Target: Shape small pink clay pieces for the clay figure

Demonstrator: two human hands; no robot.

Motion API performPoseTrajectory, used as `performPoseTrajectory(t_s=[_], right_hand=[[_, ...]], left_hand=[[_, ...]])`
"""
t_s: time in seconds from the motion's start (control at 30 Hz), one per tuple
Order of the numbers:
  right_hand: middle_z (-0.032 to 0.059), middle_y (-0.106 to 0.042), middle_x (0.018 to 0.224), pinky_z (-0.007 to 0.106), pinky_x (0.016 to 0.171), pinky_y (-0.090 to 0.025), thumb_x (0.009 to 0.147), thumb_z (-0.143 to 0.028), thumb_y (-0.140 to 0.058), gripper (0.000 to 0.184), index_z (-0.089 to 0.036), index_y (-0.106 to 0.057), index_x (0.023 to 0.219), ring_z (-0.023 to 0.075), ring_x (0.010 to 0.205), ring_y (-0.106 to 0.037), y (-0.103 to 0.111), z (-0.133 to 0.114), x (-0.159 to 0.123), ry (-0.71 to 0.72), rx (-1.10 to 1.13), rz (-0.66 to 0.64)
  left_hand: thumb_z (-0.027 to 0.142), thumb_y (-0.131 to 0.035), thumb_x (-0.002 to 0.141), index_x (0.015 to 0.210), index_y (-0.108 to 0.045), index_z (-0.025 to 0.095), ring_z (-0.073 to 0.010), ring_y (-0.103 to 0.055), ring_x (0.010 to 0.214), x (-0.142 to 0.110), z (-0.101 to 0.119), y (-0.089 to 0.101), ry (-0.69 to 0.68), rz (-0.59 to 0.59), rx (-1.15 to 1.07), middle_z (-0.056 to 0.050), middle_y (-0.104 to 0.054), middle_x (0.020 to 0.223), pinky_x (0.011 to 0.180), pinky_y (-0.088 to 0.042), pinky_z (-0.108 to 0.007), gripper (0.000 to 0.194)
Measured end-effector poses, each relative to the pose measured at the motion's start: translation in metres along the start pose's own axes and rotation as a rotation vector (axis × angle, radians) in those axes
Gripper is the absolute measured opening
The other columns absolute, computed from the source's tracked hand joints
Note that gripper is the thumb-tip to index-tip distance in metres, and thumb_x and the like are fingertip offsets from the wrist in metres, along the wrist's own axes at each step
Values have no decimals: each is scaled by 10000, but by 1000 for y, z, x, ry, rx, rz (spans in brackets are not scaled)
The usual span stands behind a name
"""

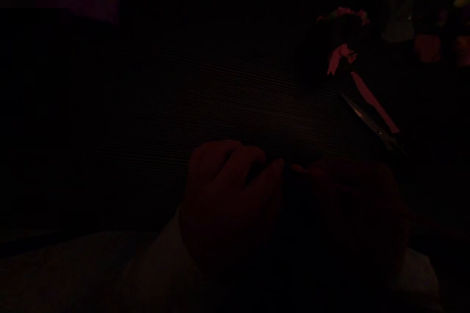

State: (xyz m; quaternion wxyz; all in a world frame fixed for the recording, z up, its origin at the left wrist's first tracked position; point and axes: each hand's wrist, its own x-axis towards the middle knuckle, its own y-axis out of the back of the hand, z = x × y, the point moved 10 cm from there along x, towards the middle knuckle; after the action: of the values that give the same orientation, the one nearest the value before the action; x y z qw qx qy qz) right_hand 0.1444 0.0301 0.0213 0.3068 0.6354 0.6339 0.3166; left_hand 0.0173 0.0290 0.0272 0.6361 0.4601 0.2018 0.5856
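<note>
The view is very dark. My left hand is closed, its fingers curled in and the thumb side turned to the right. My right hand shows only as a dim shape a short way to the right, and its fingers seem bent inward. Between the two hands the tip of a small reddish piece catches some light. A faint thin line runs from there across the right hand; I cannot tell what it is. Whatever the left hand grips is hidden in shadow.
Metal scissors lie on the dark ribbed table, beside a pink strip. A pink notched ribbon-like piece and a ruffled pink item are farther back. A clear container and reddish objects stand far right.
</note>
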Motion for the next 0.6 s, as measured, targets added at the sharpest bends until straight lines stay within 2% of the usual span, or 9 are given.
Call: performPoseTrajectory(t_s=[0.1, 0.27, 0.37, 0.47, 0.57, 0.6], right_hand=[[-27, -597, 576, 211, 346, -385, 736, -228, -570, 43, -249, -558, 700, 108, 450, -548, 6, -10, 1, 123, -62, 64], [-70, -493, 399, 205, 262, -271, 781, -244, -524, 171, -244, -517, 611, 66, 284, -432, 0, -16, 2, 179, -70, 24], [-62, -520, 445, 213, 299, -322, 781, -255, -529, 148, -253, -520, 634, 81, 337, -475, 3, -15, 1, 142, -55, 56], [-34, -568, 539, 223, 340, -366, 780, -238, -529, 114, -250, -545, 668, 101, 425, -527, 0, -6, -1, 58, -49, 25], [-25, -577, 589, 229, 374, -375, 792, -220, -511, 105, -246, -539, 694, 101, 457, -528, 2, -6, -3, 114, -59, 31], [-29, -568, 573, 234, 383, -370, 790, -233, -515, 113, -245, -531, 678, 101, 452, -516, -1, -11, -4, 190, -69, -3]], left_hand=[[241, -592, 708, 856, -679, 212, -256, -568, 764, 0, 0, 0, -6, -4, -11, -46, -667, 787, 685, -460, -483, 174], [259, -590, 712, 871, -668, 232, -237, -545, 776, -1, 4, 4, -36, 36, -8, -43, -646, 782, 694, -457, -440, 179], [296, -574, 728, 852, -664, 277, -218, -528, 778, -3, 7, 4, -59, 41, 2, -17, -637, 773, 707, -444, -415, 154], [285, -576, 729, 868, -662, 280, -219, -529, 788, -4, 8, 3, -66, 36, 26, -12, -638, 780, 704, -444, -407, 163], [267, -582, 726, 897, -657, 256, -225, -538, 799, -5, 9, 4, -72, 39, 30, -24, -638, 803, 694, -457, -409, 188], [268, -587, 723, 908, -654, 254, -225, -542, 804, -5, 9, 4, -69, 34, 27, -24, -638, 815, 696, -461, -409, 197]])
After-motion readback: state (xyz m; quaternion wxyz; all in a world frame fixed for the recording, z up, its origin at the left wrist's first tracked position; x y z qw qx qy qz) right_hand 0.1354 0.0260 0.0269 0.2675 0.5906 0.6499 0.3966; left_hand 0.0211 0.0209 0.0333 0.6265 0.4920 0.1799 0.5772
